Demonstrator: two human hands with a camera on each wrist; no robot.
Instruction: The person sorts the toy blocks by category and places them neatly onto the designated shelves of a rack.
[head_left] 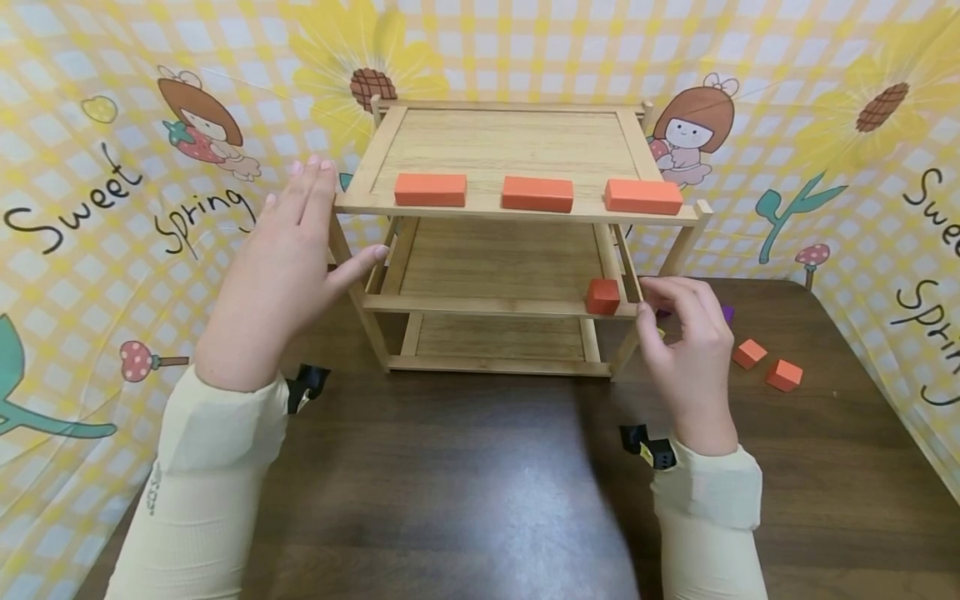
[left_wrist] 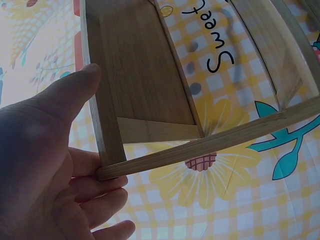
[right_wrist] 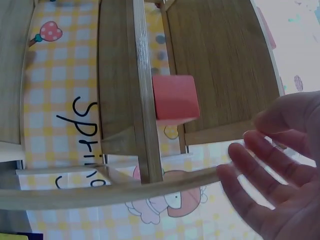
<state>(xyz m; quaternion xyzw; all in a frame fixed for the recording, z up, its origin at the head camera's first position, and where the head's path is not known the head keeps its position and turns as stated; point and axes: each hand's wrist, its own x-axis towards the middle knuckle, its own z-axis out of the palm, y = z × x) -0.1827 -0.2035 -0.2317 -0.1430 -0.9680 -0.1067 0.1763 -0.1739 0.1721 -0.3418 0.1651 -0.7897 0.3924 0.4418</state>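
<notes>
A three-tier wooden shelf rack (head_left: 510,143) stands in front of me. My left hand (head_left: 262,275) rests at its left front corner, fingers extended along the side and thumb over the front. In the left wrist view, the thumb touches the board's edge (left_wrist: 109,127) and the fingertips lie by the post (left_wrist: 210,142). My right hand (head_left: 690,354) is beside the right front post, fingers loosely bent and holding nothing. A red cube (head_left: 603,297) sits at the middle tier's right front edge, just left of those fingers. Three orange rectangular blocks (head_left: 431,190) lie along the top tier's front edge.
Two orange cubes (head_left: 784,375) lie on the dark wooden table (head_left: 465,483) to the right. A purple piece (head_left: 727,314) and a yellow piece are partly hidden behind my right hand. A checked, flower-printed cloth (head_left: 525,50) surrounds the back and sides.
</notes>
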